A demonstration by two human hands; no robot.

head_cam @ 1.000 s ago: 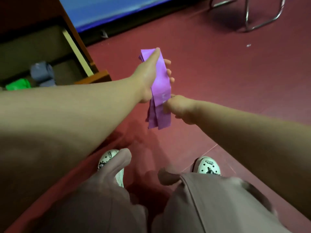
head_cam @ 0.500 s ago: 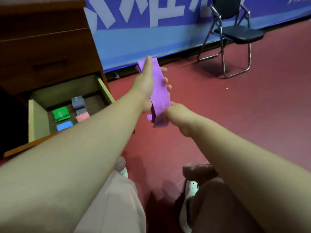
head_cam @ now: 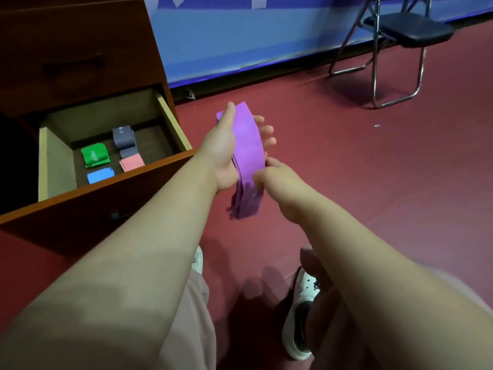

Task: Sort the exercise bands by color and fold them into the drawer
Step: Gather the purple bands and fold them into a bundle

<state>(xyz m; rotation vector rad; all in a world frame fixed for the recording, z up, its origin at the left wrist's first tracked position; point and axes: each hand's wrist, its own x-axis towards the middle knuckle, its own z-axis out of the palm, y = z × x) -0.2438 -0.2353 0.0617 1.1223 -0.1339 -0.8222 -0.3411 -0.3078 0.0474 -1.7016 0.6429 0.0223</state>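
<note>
The left hand (head_cam: pixel 221 153) clasps the folded purple band (head_cam: pixel 246 140) upright, thumb along its near face, fingers behind. The right hand (head_cam: pixel 277 180) pinches it just below; its loose ends hang blurred. Left of the grip, the open drawer (head_cam: pixel 170 121) has its front edge near the left wrist. Bare floor (head_cam: pixel 346 182) spreads to the right, with a chair (head_cam: pixel 400 28) well beyond.

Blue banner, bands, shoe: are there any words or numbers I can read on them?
No text reads whole.
Blue banner: white strokes, cut off at the top, unreadable.
Grey band: tiny pale mark, too small.
Green band: faint mark, blurred.
Shoe: dark marks, blurred.
Purple band: nothing printed shows.
</note>
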